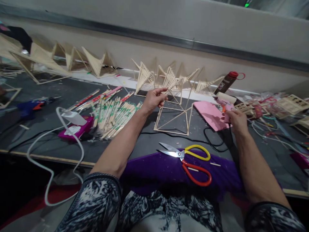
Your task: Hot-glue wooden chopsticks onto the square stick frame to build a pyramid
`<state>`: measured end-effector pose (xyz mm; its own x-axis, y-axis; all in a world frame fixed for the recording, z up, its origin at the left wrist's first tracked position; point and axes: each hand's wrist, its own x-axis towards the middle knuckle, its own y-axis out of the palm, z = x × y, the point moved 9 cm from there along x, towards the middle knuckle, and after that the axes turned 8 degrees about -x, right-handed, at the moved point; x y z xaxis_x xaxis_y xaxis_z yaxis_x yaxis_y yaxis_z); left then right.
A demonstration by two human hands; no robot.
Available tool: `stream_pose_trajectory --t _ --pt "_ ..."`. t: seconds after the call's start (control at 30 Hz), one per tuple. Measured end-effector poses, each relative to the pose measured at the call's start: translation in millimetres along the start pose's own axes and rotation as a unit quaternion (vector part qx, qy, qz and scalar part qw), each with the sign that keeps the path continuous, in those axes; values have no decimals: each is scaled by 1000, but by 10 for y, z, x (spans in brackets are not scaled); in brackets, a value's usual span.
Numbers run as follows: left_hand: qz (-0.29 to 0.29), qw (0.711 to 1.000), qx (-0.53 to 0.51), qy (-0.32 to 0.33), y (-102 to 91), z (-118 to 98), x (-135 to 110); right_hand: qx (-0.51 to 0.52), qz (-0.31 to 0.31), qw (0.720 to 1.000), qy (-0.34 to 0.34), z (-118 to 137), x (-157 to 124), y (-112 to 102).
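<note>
My left hand [155, 99] pinches the upper part of a thin wooden stick frame [171, 131], which stands on the dark table. Crossing sticks run through this frame and meet at a joint on its right side. Off to the right, my right hand [238, 120] is wrapped round a pink glue gun [227, 112] with an orange trigger, over a pink sheet [209, 113]. Scissors [180, 154] with one yellow and one red handle lie spread on a purple cloth [149, 170] in front of me.
Bundles of wrapped chopsticks [116, 119] lie left, beside a purple power strip [76, 129] with a white cable. Finished stick models [145, 77] line the wall. A dark bottle [225, 83] leans at the back right. A blue glue gun [29, 108] lies far left.
</note>
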<state>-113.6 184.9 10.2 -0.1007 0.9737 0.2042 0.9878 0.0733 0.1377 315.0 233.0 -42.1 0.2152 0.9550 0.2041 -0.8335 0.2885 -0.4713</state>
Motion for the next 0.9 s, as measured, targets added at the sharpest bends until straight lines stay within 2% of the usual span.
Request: stream_pose_trajectory --t 0.13,0.27,0.47,0.6,0.77,0.9 --pt "2 1000 -15 10 -12 -8 22 111 -21 993 42 120 -99 7" --pt "-3 1000 -20 9 -35 -9 35 191 7 978 79 161 -155 119" --pt "-4 1000 -20 10 -43 -8 40 274 31 959 63 280 -225 166" --pt "1 1000 -25 5 -32 3 30 301 100 948 22 606 -399 269" --pt "-1 1000 -16 0 -34 7 20 339 123 931 -52 1138 -709 282" --pt "-3 1000 -10 -1 -40 22 18 313 162 931 -95 1530 -868 374"
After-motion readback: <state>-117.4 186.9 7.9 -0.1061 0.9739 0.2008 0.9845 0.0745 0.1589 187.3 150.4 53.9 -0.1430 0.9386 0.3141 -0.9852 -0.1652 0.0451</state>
